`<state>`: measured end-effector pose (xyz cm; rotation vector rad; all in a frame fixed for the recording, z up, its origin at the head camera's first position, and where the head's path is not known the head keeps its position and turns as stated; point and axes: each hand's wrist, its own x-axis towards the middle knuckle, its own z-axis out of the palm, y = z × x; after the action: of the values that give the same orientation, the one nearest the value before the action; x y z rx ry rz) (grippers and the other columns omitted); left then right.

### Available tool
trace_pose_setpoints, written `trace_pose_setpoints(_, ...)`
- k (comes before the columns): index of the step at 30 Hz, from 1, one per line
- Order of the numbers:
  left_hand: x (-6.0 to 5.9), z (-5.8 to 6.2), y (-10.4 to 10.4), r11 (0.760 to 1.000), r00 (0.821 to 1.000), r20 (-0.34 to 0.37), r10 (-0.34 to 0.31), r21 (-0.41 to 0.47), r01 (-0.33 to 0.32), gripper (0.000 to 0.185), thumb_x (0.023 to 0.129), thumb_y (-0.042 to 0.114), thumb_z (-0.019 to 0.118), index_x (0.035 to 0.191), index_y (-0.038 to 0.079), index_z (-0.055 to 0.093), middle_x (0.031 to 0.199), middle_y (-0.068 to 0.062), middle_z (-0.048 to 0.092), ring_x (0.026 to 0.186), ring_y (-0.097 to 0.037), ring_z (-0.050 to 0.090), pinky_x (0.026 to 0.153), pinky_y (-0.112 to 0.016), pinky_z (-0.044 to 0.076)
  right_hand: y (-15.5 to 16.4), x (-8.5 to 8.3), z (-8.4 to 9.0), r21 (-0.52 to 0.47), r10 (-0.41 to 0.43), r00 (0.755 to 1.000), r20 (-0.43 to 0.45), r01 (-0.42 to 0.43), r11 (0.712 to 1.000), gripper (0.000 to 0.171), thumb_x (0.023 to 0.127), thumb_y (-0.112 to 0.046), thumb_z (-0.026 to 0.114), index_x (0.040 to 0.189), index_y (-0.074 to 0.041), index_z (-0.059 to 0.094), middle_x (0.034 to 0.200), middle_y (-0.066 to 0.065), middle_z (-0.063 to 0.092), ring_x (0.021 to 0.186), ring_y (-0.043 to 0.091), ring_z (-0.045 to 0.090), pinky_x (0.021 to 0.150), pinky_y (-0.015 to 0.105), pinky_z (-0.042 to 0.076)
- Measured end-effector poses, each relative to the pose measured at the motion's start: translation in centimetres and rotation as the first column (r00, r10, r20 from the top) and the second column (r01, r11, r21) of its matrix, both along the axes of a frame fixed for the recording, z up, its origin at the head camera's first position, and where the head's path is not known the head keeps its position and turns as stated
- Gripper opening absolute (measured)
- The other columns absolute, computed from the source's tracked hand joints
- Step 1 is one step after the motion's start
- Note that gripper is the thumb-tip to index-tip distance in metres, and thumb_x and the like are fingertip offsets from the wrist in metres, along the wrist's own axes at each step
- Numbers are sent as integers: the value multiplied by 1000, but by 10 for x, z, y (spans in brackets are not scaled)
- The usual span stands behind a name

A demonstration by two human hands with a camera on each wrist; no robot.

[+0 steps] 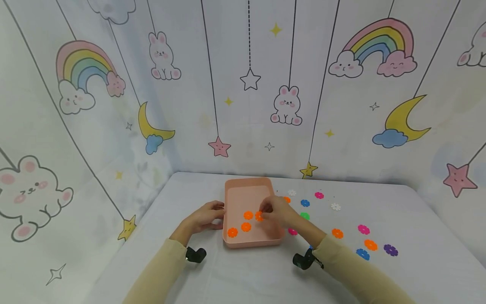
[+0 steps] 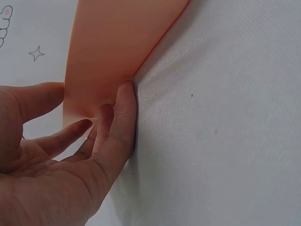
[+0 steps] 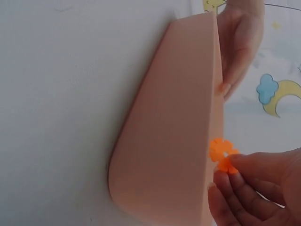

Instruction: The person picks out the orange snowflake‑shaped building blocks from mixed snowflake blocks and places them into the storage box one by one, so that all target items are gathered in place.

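A pink tray (image 1: 248, 183) sits on the white table with three orange flower discs lying in it (image 1: 246, 226). Over the tray's right part, my right hand (image 1: 274, 212) pinches a fourth orange flower disc (image 1: 259, 216) between thumb and fingertips; the right wrist view shows that disc (image 3: 222, 154) just above the tray's rim (image 3: 216, 94). With straight fingers, my left hand (image 1: 206, 215) rests against the tray's left outer wall (image 2: 113, 52); its fingers (image 2: 121, 117) touch the wall near the table.
Loose flower discs lie to the right of the tray: white (image 1: 336, 206), pink (image 1: 363, 229), blue (image 1: 305, 203), green (image 1: 305, 216), orange (image 1: 370, 244), purple (image 1: 390, 250). A patterned backdrop with rainbows and rabbits rises behind and to the left. Black wrist cameras (image 1: 195, 254) sit by both sleeves.
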<state>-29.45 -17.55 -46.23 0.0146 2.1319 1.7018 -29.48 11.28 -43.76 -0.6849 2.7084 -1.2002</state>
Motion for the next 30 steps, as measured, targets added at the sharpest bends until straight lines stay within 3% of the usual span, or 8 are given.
trace_pose_setpoints(14,1,0,1,1000,1000,3,-2,-5,2,50,106,18,55,150,-2,40,144,-21,51,121,-32,59,92,-46,59,-12,-7,-21,125,10,1000,-8,-9,992,9,89,1,75,92,-6,71,84,-2,63,78,15,58,73,26,57)
trace_pose_setpoints(30,-3,0,-1,1000,1000,11,1,9,-1,50,107,17,54,150,-3,40,145,-21,51,123,-32,58,92,-46,59,-14,-13,-22,266,38,999,-36,-27,963,11,90,-4,77,100,-5,72,88,-1,62,82,16,56,79,30,57)
